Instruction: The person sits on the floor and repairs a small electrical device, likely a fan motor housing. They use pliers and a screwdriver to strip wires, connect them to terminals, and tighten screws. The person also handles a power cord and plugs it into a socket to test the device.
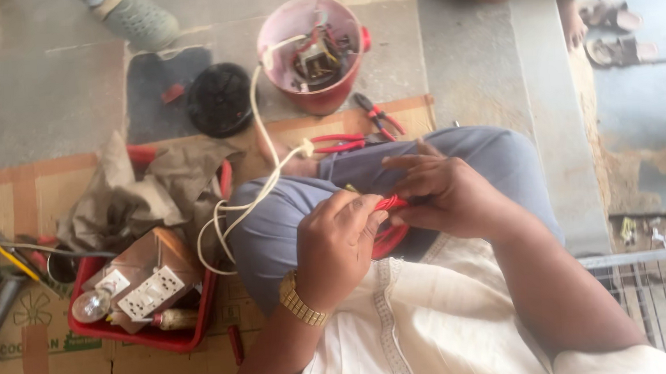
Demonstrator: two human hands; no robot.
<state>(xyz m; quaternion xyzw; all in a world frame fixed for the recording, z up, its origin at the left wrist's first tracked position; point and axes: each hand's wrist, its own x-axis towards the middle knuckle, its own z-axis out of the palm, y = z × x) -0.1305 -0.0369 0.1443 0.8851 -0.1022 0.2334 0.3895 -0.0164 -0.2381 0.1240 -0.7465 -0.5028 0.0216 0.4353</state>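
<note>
Red wire (pixel 391 202) pinched between our left hand (pixel 337 249) and right hand (pixel 447 195), both grasping it over the lap for support; white cord (pixel 259 137) trails aside.

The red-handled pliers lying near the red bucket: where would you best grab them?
Probably by the two red handles of the pliers, coming from above: they lie flat on the cardboard, handles splayed towards the knee, metal nose pointing at the red bucket.
</note>
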